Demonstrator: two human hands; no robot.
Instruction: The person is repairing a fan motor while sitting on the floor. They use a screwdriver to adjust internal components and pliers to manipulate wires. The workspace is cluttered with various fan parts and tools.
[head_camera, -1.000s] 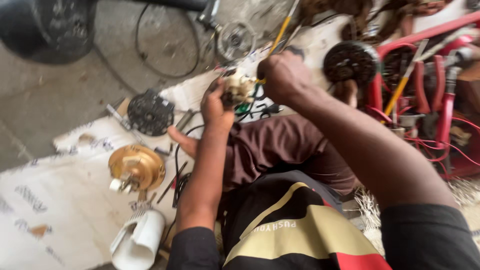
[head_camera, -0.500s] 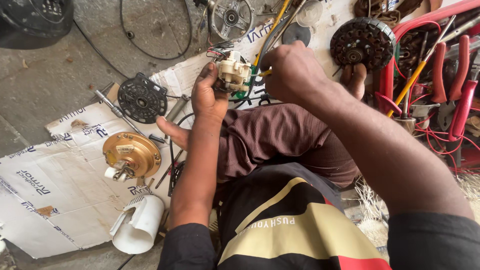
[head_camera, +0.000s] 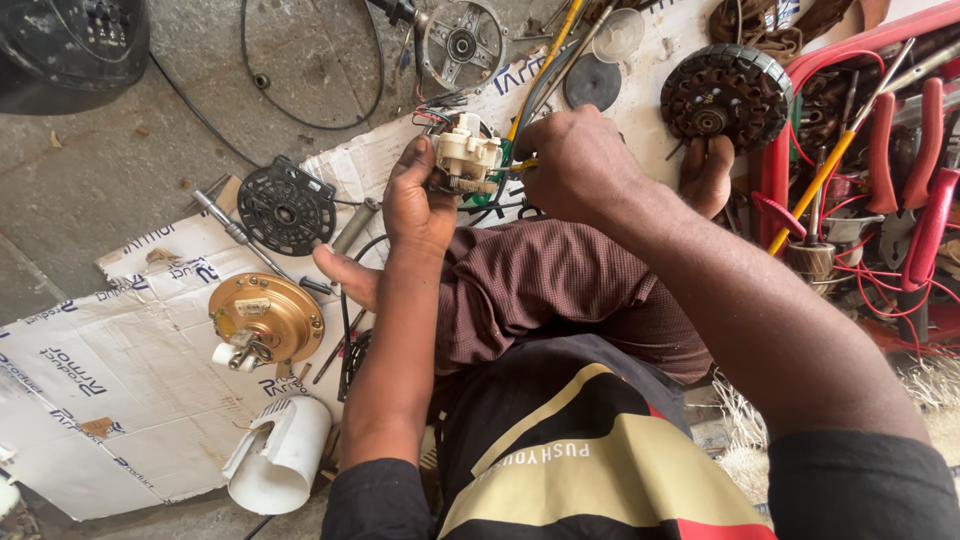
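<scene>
Left hand (head_camera: 418, 205) pinches a small cream gearbox part (head_camera: 467, 155) with wires, held up over the lap at about 11 o'clock from the knees. Right hand (head_camera: 580, 160) is closed on a yellow-handled screwdriver (head_camera: 540, 70), tip at the part's right side. Best done with the part held steady, the tool square to the screw, and the wires kept out of the way. The part is cream plastic, blocky, toothed gear visible underneath, red and black leads at 10 o'clock. A brass-coloured motor cap (head_camera: 265, 320) lies on cardboard (head_camera: 120, 400) at 8 o'clock.
</scene>
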